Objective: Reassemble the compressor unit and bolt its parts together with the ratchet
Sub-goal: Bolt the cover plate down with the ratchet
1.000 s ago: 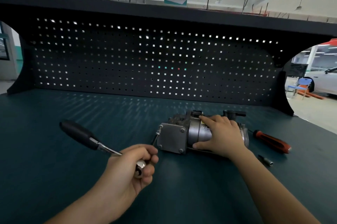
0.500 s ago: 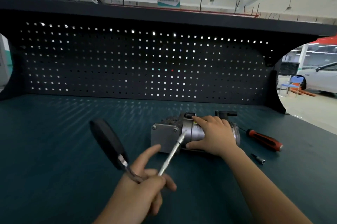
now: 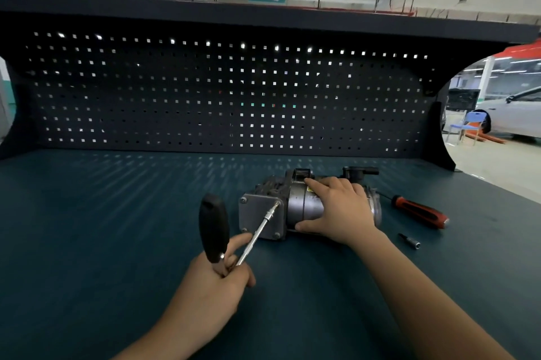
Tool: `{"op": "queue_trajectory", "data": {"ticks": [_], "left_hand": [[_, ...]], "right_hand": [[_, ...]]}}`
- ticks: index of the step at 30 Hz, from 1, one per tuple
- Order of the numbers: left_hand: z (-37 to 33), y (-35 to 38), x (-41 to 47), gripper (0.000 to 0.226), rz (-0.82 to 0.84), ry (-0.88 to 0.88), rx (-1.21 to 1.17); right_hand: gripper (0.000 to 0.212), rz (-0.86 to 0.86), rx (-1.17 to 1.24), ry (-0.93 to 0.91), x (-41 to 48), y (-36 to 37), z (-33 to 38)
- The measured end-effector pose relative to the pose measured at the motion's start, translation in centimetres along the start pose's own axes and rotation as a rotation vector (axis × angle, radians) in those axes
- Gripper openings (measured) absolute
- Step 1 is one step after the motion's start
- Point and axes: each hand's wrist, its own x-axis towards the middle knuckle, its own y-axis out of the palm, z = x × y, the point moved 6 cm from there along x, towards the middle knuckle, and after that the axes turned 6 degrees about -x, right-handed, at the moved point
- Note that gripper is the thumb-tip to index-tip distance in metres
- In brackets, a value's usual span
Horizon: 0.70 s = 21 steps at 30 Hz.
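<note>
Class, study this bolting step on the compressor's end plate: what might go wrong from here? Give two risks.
1. The ratchet drives a long extension that seems to meet the end plate at a slant; its tip might slip off under load.
2. Only the right hand steadies the compressor on the bench; turning force might shift it.

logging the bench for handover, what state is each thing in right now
compressor unit: on its side on the bench, end plate fitted
ratchet: held, handle upright, extension tip at the plate's upper right corner
left hand: grips the ratchet
right hand: holds the compressor unit
screwdriver: lying loose, untouched
socket bit: lying loose, untouched
</note>
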Motion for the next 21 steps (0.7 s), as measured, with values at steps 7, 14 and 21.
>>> {"op": "queue_trajectory", "data": {"ticks": [7,14,21], "left_hand": [[-0.6,0.0,-0.5,0.032,0.039,0.095,0.371],[-0.4,0.8,-0.4,0.035,-0.008,-0.241,-0.261],[-0.1,0.5,0.0,0.028,-0.043,-0.441,-0.717]], "right_hand": [[0.093,-0.009,0.003,0.006,-0.5,0.0,0.2],[0.092,-0.019,-0.01,0.011,-0.5,0.0,0.2],[0.092,-0.021,-0.009,0.011,-0.4,0.0,0.2]]}}
